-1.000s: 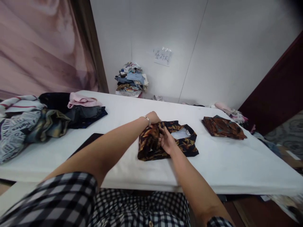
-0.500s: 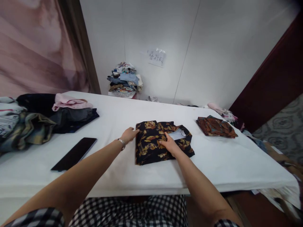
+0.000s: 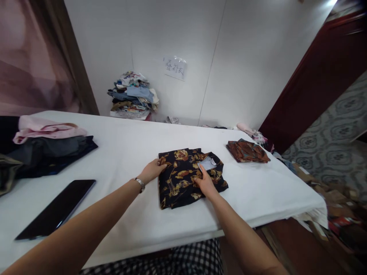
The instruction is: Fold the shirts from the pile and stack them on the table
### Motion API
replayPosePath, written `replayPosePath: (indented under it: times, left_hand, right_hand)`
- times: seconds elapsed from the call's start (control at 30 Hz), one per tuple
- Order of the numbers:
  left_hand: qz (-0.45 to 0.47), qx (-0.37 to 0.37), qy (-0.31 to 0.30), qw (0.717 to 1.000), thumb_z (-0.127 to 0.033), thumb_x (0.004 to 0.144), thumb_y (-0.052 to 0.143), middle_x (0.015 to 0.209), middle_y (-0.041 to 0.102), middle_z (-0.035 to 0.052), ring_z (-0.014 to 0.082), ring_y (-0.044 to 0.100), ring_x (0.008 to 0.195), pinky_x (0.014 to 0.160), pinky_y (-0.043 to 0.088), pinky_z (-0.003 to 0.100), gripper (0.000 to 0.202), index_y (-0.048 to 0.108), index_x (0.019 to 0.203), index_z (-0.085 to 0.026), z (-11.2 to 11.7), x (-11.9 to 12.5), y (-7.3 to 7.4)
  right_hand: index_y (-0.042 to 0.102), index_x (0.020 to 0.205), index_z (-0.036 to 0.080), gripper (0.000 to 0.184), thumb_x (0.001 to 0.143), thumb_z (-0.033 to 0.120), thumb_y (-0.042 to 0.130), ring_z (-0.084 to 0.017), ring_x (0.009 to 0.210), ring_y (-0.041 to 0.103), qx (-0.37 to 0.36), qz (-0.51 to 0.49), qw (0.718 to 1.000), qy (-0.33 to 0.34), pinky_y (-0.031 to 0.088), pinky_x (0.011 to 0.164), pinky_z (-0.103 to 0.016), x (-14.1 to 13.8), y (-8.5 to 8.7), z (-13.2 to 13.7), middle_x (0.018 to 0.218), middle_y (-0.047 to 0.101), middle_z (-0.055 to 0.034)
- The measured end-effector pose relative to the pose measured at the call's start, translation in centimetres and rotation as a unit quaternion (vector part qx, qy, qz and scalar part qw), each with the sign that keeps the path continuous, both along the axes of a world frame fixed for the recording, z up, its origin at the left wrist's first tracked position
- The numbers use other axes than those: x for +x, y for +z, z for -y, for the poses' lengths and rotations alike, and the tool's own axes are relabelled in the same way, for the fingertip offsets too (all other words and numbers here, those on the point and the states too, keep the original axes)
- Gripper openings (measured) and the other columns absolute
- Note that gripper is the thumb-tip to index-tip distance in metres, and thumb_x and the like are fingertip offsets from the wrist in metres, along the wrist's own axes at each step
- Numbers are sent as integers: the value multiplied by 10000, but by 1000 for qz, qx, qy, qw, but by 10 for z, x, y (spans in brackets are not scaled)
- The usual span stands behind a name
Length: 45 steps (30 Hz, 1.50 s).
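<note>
A folded black shirt with a gold and brown flower print lies on the white-covered table, its collar and pale inner lining turned to the right. At its upper left edge, my left hand is closed, thumb on top and the other fingers partly hidden at the fold. My right hand rests on the shirt's right part, just below the collar, with thumb and a finger spread apart on the fabric; its remaining fingers are hidden.
A folded rust-brown garment lies to the right. On the left are a black phone-like slab and folded clothes, a pink one on top. A tall clothes pile stands by the wall, near a handwritten sign.
The view has swung to the right, so most things sit further left. Both hands stay at the shirt, which keeps its folded shape.
</note>
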<state>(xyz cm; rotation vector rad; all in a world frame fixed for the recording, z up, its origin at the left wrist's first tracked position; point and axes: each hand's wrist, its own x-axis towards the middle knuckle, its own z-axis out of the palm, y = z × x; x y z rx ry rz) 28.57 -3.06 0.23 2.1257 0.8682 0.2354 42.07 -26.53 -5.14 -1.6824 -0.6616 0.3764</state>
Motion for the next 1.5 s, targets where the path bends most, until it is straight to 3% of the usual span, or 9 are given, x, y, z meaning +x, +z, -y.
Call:
replayPosePath:
  times: [0.2,0.33,0.47,0.67,0.87,1.1,1.27,1.37,1.5]
  left_hand:
    - [-18,85,-33,996,-502,783,565,1146,688,124,299,658,1011,851,514,391,456,624,1123,-204,-7,8,0]
    - [-4,201,-42,979,-516,808,520,1368,543,181,315,523,1248,1024,433,407,630,523,1302,-125,-15,25,6]
    - [6,267,-129,955,-562,805,519,1492,423,156,291,371,1387,1145,291,403,711,474,1367,-128,-23,63,10]
    - [-76,125,-207,967,-604,649,657,1422,513,167,341,504,1276,1047,389,381,884,480,1382,-143,-25,131,11]
    - [-74,42,-201,976,-466,506,789,1177,687,160,353,606,1135,918,471,359,632,693,1060,-176,-19,159,14]
    - [-103,-130,-198,966,-435,495,816,685,739,99,313,699,742,700,544,392,305,714,650,-192,-12,151,33]
    - [-135,-354,-208,902,-434,479,848,781,755,154,343,701,790,702,571,436,372,732,692,-152,-26,139,62]
    - [30,-363,-212,907,-386,502,857,901,759,151,296,699,875,817,563,404,425,738,817,-126,-38,129,90]
    - [275,-243,-198,909,-383,536,850,1073,734,112,269,664,1016,961,508,412,570,709,1025,-126,-45,98,132]
  right_hand:
    - [376,1465,293,775,743,277,659,-224,997,649,-75,-4,997,-6,504,928,-401,-9,27,14,1158,676,-37]
    - [410,1438,254,725,763,338,662,-194,798,652,-98,38,992,-68,544,780,-375,-29,39,57,1074,685,-66]
    - [444,1342,205,708,740,473,702,-197,704,674,-27,-196,972,-122,543,523,-303,-59,35,97,1005,696,-85]
    - [597,1016,168,492,657,410,832,-232,900,712,86,-445,883,-120,595,627,-308,-86,41,95,1095,704,-123]
    - [639,853,146,361,664,379,838,-143,675,683,127,-491,859,-66,576,582,-259,-84,44,50,822,717,-39]
    - [648,804,160,405,551,376,879,-83,481,538,139,-392,904,-103,362,391,-172,-74,30,24,641,655,18]
    - [688,901,180,371,594,339,821,-165,751,669,129,-296,942,-91,527,723,-283,-45,54,32,866,741,-34]
    - [687,973,200,392,613,328,778,-222,921,673,142,-193,968,-72,502,896,-369,-8,85,29,997,744,-42]
    - [694,984,221,388,608,293,753,-237,1004,647,175,-31,981,-71,461,982,-412,41,130,17,1012,740,-5]
